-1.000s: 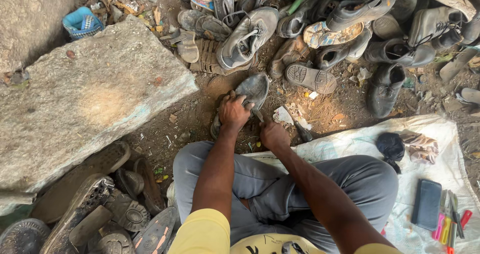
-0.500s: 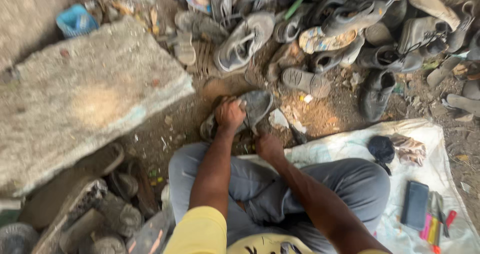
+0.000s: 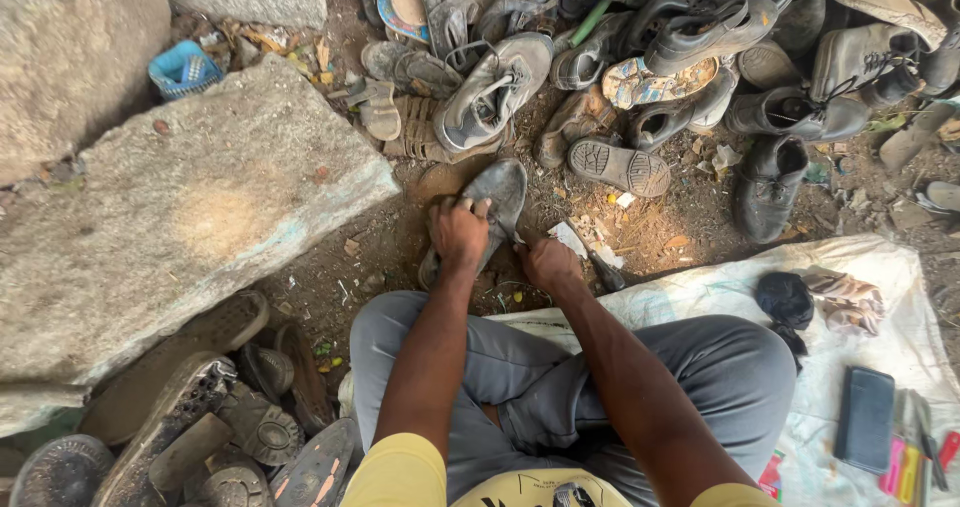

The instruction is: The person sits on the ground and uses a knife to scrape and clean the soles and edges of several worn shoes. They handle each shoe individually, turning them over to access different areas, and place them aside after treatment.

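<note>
Little has moved since the earlier frames: both hands sit at the same grey shoe (image 3: 497,202), though the left hand (image 3: 459,232) now lies further up its side. That hand is closed over the shoe's near left edge, fingers curled on the upper. The right hand (image 3: 548,263) is fisted just beside the shoe's near right end, holding a thin dark tool (image 3: 603,271); the grip itself is half hidden. The shoe lies on the dirt straight ahead of the knees, long axis running away from the person and slightly right, with the left hand nearer. A shoe pile (image 3: 640,57) crowds close beyond the toe; a stone slab (image 3: 190,217) lies left, a white sheet (image 3: 880,317) right.
</note>
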